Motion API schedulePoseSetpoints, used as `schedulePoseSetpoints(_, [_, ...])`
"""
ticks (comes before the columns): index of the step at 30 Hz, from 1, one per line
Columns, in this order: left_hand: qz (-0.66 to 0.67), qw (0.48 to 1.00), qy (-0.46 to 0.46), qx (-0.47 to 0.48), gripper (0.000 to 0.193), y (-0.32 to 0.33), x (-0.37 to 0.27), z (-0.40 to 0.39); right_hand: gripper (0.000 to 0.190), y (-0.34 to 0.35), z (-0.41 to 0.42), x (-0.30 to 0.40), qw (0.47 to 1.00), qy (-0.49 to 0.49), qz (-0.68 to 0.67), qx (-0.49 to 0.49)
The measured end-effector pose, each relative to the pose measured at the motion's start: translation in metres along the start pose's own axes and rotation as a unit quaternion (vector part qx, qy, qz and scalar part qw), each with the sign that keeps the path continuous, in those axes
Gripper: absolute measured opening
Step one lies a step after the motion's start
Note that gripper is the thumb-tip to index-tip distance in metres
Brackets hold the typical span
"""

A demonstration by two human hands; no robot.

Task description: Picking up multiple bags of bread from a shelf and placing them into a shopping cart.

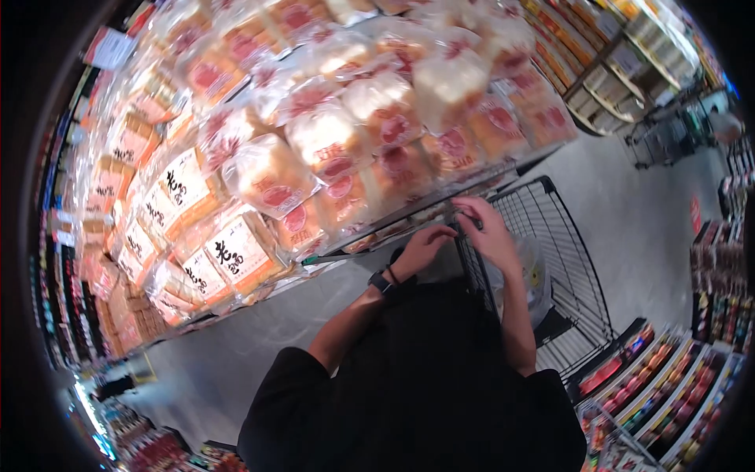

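A wire shopping cart (578, 259) stands at my right side, with a clear plastic bag (534, 277) inside it. My right hand (483, 230) is over the cart's near rim, fingers bent; whether it grips the rim is not plain. Just left of it, my left hand (427, 245) reaches toward the same rim with its fingers curled, and a watch sits on that wrist. Whether the left hand touches the cart cannot be told. Beyond both hands, bagged bread loaves (330, 147) lie piled on a display stand, and packs of sliced bread (239, 251) are at its left.
The display stand's front edge (377, 227) runs slantwise before me. Shelves of packaged goods (655, 383) stand at the lower right. Another cart (672, 138) is at the upper right, near a rounded shelf rack (619, 76). Grey floor (625, 194) shows beyond my cart.
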State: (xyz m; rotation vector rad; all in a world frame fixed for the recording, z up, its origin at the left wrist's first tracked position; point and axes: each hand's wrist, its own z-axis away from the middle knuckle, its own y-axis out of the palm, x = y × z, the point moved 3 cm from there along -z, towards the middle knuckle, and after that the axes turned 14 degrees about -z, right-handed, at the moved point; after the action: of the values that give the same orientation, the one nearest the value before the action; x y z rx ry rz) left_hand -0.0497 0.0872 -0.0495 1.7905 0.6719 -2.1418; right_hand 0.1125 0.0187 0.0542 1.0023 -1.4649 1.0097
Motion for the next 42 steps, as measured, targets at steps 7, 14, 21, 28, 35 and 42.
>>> schedulePoseSetpoints(7, [0.307,0.938,-0.016,-0.16,0.03,-0.103,-0.016,0.064,0.036,0.134,-0.115,0.106,0.974,-0.196,0.047,0.104])
schedulePoseSetpoints(14, [0.382,0.881,-0.015,-0.278,0.035,-0.17,-0.02,0.091,0.05,0.265,-0.185,0.141,0.912,-0.342,0.101,0.203])
schedulePoseSetpoints(21, [0.472,0.808,0.012,-0.353,0.041,-0.206,-0.008,0.117,0.076,0.34,-0.227,0.127,0.908,-0.296,0.248,0.164])
schedulePoseSetpoints(28, [0.466,0.806,0.025,-0.364,0.047,-0.207,0.0,0.147,0.057,0.358,-0.236,0.106,0.931,-0.181,0.25,0.195])
schedulePoseSetpoints(35, [0.525,0.777,0.057,-0.344,0.046,-0.208,0.004,0.161,0.034,0.357,-0.218,0.115,0.933,-0.235,0.199,0.188])
schedulePoseSetpoints(42, [0.536,0.773,0.052,-0.335,0.051,-0.192,-0.011,0.152,0.031,0.327,-0.2,0.162,0.939,-0.273,0.143,0.151])
